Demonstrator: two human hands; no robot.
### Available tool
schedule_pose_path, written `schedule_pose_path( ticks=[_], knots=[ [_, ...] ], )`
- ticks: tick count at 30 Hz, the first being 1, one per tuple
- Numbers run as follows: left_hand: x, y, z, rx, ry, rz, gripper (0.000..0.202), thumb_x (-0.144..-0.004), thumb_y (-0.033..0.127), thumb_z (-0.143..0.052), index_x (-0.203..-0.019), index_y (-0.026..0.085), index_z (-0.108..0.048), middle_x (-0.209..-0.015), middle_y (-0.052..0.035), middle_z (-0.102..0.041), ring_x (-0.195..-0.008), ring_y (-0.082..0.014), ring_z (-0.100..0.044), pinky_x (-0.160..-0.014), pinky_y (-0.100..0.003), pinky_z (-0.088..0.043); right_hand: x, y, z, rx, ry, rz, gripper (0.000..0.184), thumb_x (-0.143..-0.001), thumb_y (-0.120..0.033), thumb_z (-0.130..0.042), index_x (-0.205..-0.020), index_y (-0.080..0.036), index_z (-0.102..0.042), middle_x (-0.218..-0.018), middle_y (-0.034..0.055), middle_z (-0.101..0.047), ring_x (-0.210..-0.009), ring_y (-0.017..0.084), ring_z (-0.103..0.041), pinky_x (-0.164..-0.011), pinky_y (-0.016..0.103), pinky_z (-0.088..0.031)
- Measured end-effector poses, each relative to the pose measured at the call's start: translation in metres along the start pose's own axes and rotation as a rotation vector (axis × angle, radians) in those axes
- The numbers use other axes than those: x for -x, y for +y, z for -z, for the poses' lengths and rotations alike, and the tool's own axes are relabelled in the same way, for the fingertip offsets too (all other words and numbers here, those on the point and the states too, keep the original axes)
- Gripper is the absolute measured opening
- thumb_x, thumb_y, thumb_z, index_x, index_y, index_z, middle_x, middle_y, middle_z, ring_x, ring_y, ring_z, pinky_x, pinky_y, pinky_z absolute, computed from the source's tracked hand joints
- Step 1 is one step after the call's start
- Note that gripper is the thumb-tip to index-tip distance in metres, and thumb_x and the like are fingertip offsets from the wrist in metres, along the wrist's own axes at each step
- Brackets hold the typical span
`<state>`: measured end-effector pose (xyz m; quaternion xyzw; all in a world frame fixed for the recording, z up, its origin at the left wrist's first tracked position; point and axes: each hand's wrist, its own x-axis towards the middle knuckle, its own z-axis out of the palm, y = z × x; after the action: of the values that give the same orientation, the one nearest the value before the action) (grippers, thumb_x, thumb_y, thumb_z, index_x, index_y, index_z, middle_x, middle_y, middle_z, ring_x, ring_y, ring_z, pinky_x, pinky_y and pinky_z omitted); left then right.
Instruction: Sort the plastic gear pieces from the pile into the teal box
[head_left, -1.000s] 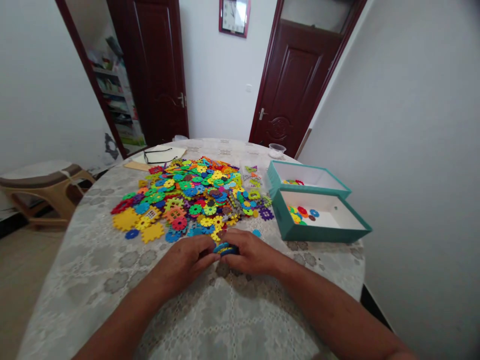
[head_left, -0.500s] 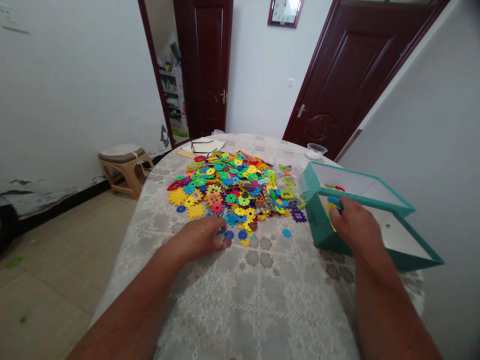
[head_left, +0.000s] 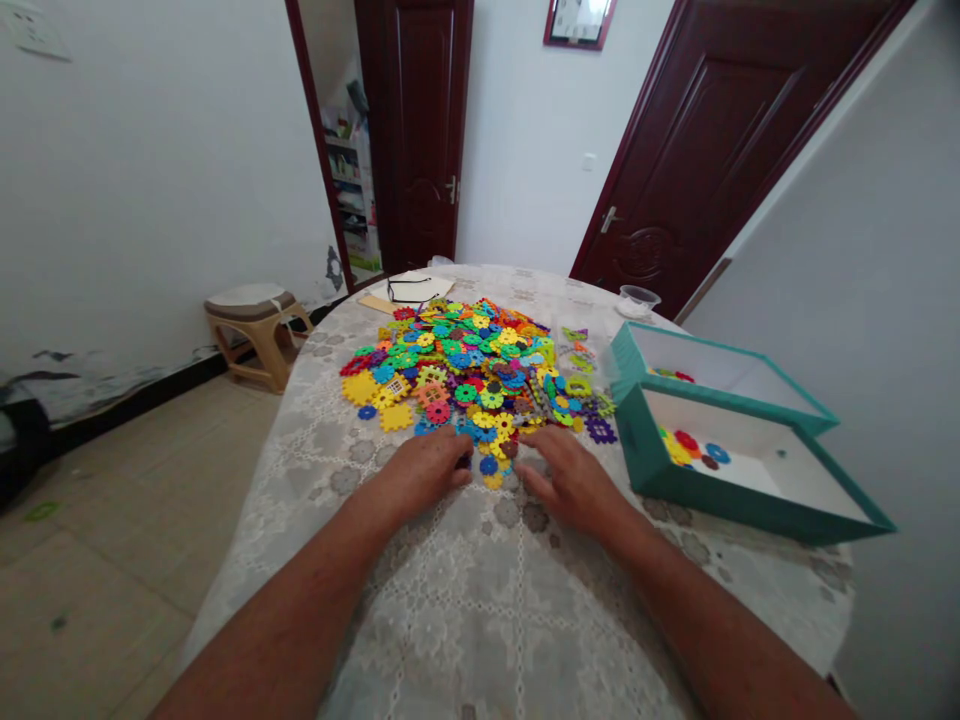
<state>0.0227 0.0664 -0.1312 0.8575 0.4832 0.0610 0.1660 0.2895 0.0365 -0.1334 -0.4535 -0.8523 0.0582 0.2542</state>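
Observation:
A heap of colourful plastic gear-shaped and square building pieces (head_left: 480, 365) covers the middle of the table. At its front edge my left hand (head_left: 427, 468) rests low, fingers curved, thumb apart from them; a dark blue piece shows partly by its fingertips. Facing it from the right, my right hand (head_left: 566, 478) reaches to the same edge with thumb and fingers apart. Between the hands lie a blue disc (head_left: 488, 466) and a yellow disc (head_left: 493, 481). To the right, a teal box (head_left: 750, 505) with a white inside holds several pieces (head_left: 686, 447) at its left end.
Behind the box sits a second teal box part (head_left: 727, 365) with some pieces in it. Eyeglasses (head_left: 412, 291) lie on paper at the far left of the table, and a clear plastic bowl (head_left: 639, 298) stands far right. A stool (head_left: 255, 325) is on the floor.
My right hand has left the box, where it held blue and yellow pieces, and moved left to the heap's front. Those pieces are in the box. My left hand has shifted slightly right.

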Motion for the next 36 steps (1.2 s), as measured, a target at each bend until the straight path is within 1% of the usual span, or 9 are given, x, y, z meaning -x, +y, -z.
schedule_pose_path(
  ticks=[4,6,10,14,19,22,28,34,36],
  knots=[
    [-0.001,-0.001,-0.003,0.005,0.019,-0.025,0.014,-0.091,0.032,-0.064,-0.103,0.024,-0.066,-0.104,-0.0049,-0.067,-0.098,-0.0225,-0.063,-0.081,-0.031,-0.045,-0.005,-0.02,-0.026,0.042,-0.105,-0.077,0.051,-0.089,-0.041,-0.074,-0.134,-0.021,-0.059,-0.13,0.0147,-0.059,-0.122,0.031,-0.055,-0.104,0.046,-0.049],
    [0.0,-0.002,-0.003,0.014,0.016,-0.024,0.013,-0.09,0.03,-0.065,-0.1,0.023,-0.066,-0.104,-0.0055,-0.066,-0.098,-0.0226,-0.064,-0.082,-0.031,-0.046,-0.009,-0.022,-0.029,0.063,-0.101,-0.115,0.043,-0.091,-0.04,-0.072,-0.128,-0.021,-0.061,-0.124,0.0138,-0.058,-0.117,0.03,-0.056,-0.101,0.044,-0.049],
    [0.003,-0.003,0.001,0.034,0.002,-0.023,0.011,-0.087,0.025,-0.065,-0.098,0.023,-0.066,-0.103,-0.0051,-0.066,-0.096,-0.0218,-0.063,-0.081,-0.03,-0.046,-0.013,-0.017,-0.031,0.076,-0.08,-0.112,0.02,-0.094,-0.027,-0.064,-0.113,-0.019,-0.062,-0.11,0.0112,-0.058,-0.106,0.027,-0.057,-0.095,0.04,-0.049],
    [0.005,-0.003,0.003,0.043,-0.005,-0.023,0.009,-0.085,0.024,-0.065,-0.094,0.023,-0.064,-0.099,-0.0038,-0.067,-0.092,-0.0212,-0.063,-0.077,-0.03,-0.045,-0.009,-0.012,-0.033,0.054,-0.057,-0.092,0.015,-0.091,-0.02,-0.062,-0.106,-0.019,-0.062,-0.109,0.0106,-0.059,-0.103,0.026,-0.057,-0.092,0.038,-0.049],
    [0.004,0.002,0.002,0.09,-0.007,-0.006,0.022,-0.083,0.018,-0.063,-0.104,0.023,-0.063,-0.103,-0.0041,-0.069,-0.096,-0.021,-0.064,-0.079,-0.028,-0.045,-0.007,-0.008,-0.027,-0.024,-0.09,-0.095,0.034,-0.09,-0.022,-0.068,-0.123,-0.017,-0.062,-0.116,0.0123,-0.063,-0.108,0.027,-0.059,-0.095,0.039,-0.048],
    [0.001,0.01,-0.001,0.13,-0.011,-0.044,0.026,-0.084,0.015,-0.059,-0.109,0.023,-0.065,-0.103,-0.0035,-0.071,-0.098,-0.0205,-0.063,-0.082,-0.029,-0.045,-0.007,-0.005,-0.019,-0.059,-0.16,-0.136,0.024,-0.09,-0.021,-0.068,-0.114,-0.019,-0.067,-0.108,0.0094,-0.066,-0.103,0.025,-0.062,-0.091,0.036,-0.048],
    [-0.005,0.022,-0.009,0.163,0.033,-0.076,0.019,-0.087,0.017,-0.055,-0.101,0.023,-0.066,-0.1,-0.0041,-0.072,-0.092,-0.0214,-0.063,-0.079,-0.031,-0.044,-0.005,0.001,-0.008,-0.141,-0.23,-0.156,0.013,-0.091,-0.021,-0.064,-0.102,-0.022,-0.072,-0.101,0.0062,-0.07,-0.097,0.022,-0.064,-0.085,0.032,-0.047],
    [-0.007,0.02,-0.01,0.122,0.042,0.007,0.026,-0.088,0.021,-0.06,-0.113,0.026,-0.063,-0.113,-0.0067,-0.072,-0.103,-0.0247,-0.064,-0.087,-0.033,-0.045,-0.006,0.01,0.0,-0.042,-0.199,-0.22,0.017,-0.092,-0.015,-0.054,-0.093,-0.019,-0.071,-0.091,0.0072,-0.071,-0.086,0.021,-0.063,-0.078,0.031,-0.045],
    [-0.007,0.019,-0.01,0.09,0.061,0.035,0.027,-0.089,0.023,-0.061,-0.115,0.025,-0.062,-0.117,-0.009,-0.071,-0.106,-0.0263,-0.064,-0.089,-0.035,-0.046,-0.006,0.012,0.0,-0.086,-0.168,-0.215,0.018,-0.092,-0.016,-0.055,-0.093,-0.02,-0.072,-0.09,0.0067,-0.072,-0.085,0.021,-0.064,-0.078,0.033,-0.046]
  ],
)
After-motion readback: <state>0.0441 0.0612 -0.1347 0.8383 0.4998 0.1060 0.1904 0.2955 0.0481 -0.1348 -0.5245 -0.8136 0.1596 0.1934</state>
